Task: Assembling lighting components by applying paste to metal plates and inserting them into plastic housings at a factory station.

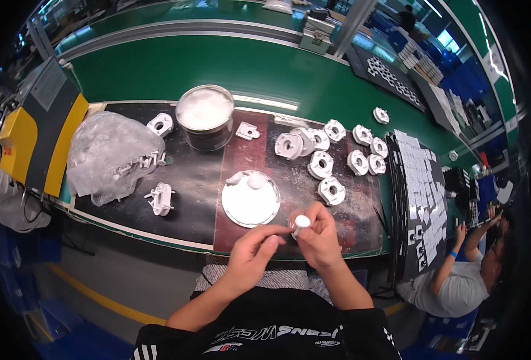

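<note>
My right hand (321, 240) is closed round a small white cylindrical plastic part (302, 222), its round end facing up. My left hand (252, 257) comes in from the other side, fingers curled and fingertips at the part's edge; whatever its pinch holds is too small to make out. Just beyond both hands lies a round white dish (250, 207) with white lumps (257, 179) at its far rim. Several white ring-shaped plastic housings (331, 190) are spread over the mat to the right, each with a round hole.
Left are a clear bag (106, 153) of small white parts, a loose white bracket (161, 199) and a yellow-grey machine (40, 129). A tub of white material (205, 117) stands behind the dish. Stacked black trays (418, 198) flank the right side, near a co-worker (457, 276).
</note>
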Tool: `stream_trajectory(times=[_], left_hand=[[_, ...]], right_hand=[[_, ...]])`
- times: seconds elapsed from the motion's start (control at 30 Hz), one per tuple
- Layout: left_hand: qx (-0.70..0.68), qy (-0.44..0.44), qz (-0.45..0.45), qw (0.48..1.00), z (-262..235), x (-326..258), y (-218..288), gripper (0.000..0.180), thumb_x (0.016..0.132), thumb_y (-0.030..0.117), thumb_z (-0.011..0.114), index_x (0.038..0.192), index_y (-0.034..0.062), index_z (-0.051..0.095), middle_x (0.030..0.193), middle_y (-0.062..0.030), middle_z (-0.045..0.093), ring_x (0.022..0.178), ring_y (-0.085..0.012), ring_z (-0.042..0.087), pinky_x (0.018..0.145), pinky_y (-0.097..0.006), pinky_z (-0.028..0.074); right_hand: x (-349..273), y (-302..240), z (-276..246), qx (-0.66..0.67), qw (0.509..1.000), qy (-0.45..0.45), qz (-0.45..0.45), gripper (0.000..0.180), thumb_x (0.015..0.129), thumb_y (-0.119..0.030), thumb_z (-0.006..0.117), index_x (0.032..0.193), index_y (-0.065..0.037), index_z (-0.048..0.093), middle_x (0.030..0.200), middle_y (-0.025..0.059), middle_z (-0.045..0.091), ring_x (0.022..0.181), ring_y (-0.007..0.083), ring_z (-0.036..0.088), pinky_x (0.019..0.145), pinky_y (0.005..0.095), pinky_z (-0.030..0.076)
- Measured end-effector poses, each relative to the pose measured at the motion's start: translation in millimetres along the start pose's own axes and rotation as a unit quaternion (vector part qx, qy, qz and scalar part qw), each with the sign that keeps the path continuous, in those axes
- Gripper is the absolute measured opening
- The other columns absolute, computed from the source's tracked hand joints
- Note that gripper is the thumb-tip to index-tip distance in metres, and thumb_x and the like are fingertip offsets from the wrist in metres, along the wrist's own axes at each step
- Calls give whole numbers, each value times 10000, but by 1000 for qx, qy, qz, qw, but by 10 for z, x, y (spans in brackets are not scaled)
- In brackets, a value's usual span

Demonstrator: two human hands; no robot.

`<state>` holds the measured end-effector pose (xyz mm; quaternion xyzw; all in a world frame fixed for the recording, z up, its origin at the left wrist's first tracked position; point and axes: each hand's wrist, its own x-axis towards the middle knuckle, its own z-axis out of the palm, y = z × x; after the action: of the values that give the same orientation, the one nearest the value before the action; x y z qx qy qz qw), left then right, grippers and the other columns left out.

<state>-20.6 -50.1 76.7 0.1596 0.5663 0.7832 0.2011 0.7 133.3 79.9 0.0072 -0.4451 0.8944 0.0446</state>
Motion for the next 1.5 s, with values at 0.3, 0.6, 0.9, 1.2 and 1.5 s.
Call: stream_trajectory(times=[0.3,0.6,0.9,1.2,1.5], left_hand=[[-127,-20,-88,988,416,-24,-231,208,1057,189,673,1137,-1,700,926,-1,685,842,-51,599,761,-203,476],[-125,-51,-59,989,535,-52,-344,167,1037,151,701,1078,-11,703,950,-19,693,856,-56,608,771,-213,483],[-10,-35,-54,998,571,-27,-432,141,1004,99,731,1077,-19,705,905,18,662,798,-41,558,745,-205,450],[500,20,182,846,520,320,-339,829,696,303,949,1372,16,565,1311,-166,623,1147,-358,566,1011,-464,466],[514,-2,171,840,501,396,-454,816,657,279,942,1336,-7,592,1287,-171,638,1134,-374,578,995,-460,481]], right_hand=[[-346,-90,-166,-107,991,10,-86,212,922,38,752,1011,-45,579,1042,103,665,965,156,641,875,312,534],[-377,-645,-416,-72,996,-2,50,159,974,-81,723,1093,-17,638,1053,71,718,998,118,673,904,291,538],[-275,-886,-609,-102,969,-46,220,178,936,-51,775,1054,-14,648,943,58,741,816,105,696,737,248,555],[169,-841,-829,-206,959,49,189,182,898,-91,820,954,-89,647,793,-34,675,658,33,557,578,195,372],[283,-681,-939,-241,945,51,214,181,891,-106,835,932,-78,661,761,-50,675,644,24,574,568,184,365]])
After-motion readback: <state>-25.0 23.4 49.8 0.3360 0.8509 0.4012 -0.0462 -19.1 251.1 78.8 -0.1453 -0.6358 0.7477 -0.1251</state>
